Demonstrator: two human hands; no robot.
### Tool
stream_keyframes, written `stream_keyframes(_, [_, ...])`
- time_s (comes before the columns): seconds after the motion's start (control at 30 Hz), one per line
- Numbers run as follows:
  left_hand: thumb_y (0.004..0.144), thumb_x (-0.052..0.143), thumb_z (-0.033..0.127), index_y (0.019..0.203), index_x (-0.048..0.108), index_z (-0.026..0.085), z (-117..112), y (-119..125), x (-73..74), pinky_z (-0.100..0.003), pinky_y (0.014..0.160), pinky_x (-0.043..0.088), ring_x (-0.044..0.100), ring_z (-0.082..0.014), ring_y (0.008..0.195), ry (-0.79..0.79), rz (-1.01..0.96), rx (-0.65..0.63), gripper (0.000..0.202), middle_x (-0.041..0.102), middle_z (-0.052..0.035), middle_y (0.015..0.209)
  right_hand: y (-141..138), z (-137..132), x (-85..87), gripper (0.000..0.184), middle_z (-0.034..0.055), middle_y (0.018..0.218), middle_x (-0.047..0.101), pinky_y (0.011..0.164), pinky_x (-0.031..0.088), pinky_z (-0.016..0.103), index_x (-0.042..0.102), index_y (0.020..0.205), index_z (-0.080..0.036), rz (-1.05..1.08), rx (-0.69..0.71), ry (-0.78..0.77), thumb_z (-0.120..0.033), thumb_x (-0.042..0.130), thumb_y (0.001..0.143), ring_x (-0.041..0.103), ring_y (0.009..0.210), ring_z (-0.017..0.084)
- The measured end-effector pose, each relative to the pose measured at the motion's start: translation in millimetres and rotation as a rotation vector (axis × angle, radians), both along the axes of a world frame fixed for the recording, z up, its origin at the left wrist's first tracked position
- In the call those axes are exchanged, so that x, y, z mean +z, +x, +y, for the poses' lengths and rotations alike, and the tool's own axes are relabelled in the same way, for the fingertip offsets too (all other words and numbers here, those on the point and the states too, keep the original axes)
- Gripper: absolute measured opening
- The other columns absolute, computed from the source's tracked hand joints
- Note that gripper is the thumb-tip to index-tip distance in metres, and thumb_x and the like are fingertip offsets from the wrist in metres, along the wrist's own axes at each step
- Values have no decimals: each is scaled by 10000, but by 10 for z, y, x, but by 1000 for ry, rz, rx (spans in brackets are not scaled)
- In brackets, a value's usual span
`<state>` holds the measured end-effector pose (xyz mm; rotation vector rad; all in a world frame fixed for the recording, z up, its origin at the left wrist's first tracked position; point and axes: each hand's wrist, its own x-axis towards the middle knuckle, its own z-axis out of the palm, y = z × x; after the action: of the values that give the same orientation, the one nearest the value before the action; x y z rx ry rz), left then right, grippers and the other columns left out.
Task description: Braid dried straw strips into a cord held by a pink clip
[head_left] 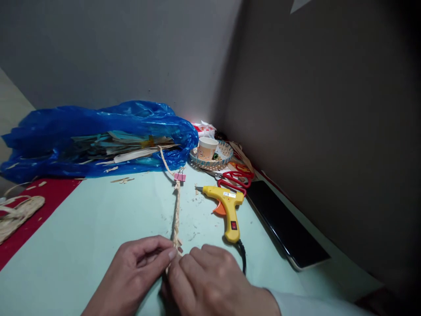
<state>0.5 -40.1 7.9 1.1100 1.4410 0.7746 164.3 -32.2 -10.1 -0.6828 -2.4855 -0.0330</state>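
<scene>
A pale braided strip (177, 206) of dried plant fibre runs away from me along the table. A pink binder clip (180, 177) grips it near its far end. My left hand (138, 267) pinches the near part of the braid between thumb and forefinger. Just to its right, my right hand (210, 278) is closed at the braid's near end, its fingertips mostly hidden behind the knuckles. A yellow glue gun (228, 204) with an orange trigger lies right of the braid, nozzle pointing left.
Behind, a blue plastic bag (131, 114) holds dried strips. A woven basket (225, 153) carries a paper cup (207, 149). Red-handled scissors (235, 177) lie before it, near a black tablet (286, 224). A woven sandal (19, 215) sits far left on red cloth (49, 197). Walls rise behind and right.
</scene>
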Motion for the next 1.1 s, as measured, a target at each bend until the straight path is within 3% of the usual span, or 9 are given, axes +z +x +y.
stream_keyframes(0.07, [717,690,395,717,713,190,1,-3,21,-269,686,479,630,-205,740,-1,-29,19,206,699,-12,695,102,73,191,353,67,632,608,527,394,305,641,802,-153,51,-18,-202,-414,452,945,529,570,177])
stream_keyframes(0.13, [718,693,398,718,718,186,-10,-4,43,-257,657,467,618,-183,681,6,-48,23,213,694,-5,653,186,157,377,353,57,701,643,586,420,277,638,770,-172,103,-116,-539,-383,432,966,565,627,154])
stream_keyframes(0.2, [731,684,403,712,713,180,-24,-3,60,-249,633,453,595,-160,611,12,-52,30,226,672,8,588,216,232,486,272,32,786,675,660,431,263,646,828,-185,184,-157,-749,-317,452,965,592,714,147])
stream_keyframes(0.27, [729,686,397,720,707,177,-35,5,68,-248,623,447,585,-153,579,23,-65,60,221,646,20,533,187,280,484,211,21,818,684,703,434,259,635,840,-184,220,-72,-946,-274,478,949,601,760,148])
stream_keyframes(0.37, [729,685,392,737,686,168,-48,27,69,-257,608,448,594,-157,572,24,-147,74,224,656,14,543,92,289,334,207,20,783,657,688,454,241,556,809,-172,320,120,-1278,-275,449,953,609,717,132])
stream_keyframes(0.47, [730,683,395,769,638,170,-59,50,62,-274,610,454,611,-162,563,32,-167,64,233,657,14,559,32,258,191,188,5,772,610,571,434,205,496,856,-179,397,136,-1488,-316,422,961,549,573,91])
stream_keyframes(0.6, [749,651,400,855,541,217,-74,55,43,-275,630,452,621,-162,582,63,-133,95,238,612,61,524,44,240,188,200,-19,709,542,537,350,185,520,806,-175,318,9,-1354,-317,478,941,462,574,80])
stream_keyframes(0.83, [831,554,421,919,406,273,-154,59,11,-266,663,460,638,-166,644,139,3,44,227,642,72,622,51,257,271,265,-35,671,533,606,315,210,534,704,-165,222,-27,-1016,-259,474,945,463,649,90])
stream_keyframes(1.1, [853,511,360,791,478,282,-223,94,136,-246,630,412,627,-184,598,329,334,6,105,662,63,585,3,234,185,264,-37,582,479,506,241,226,626,710,-122,247,-101,-1031,-269,509,896,347,550,84])
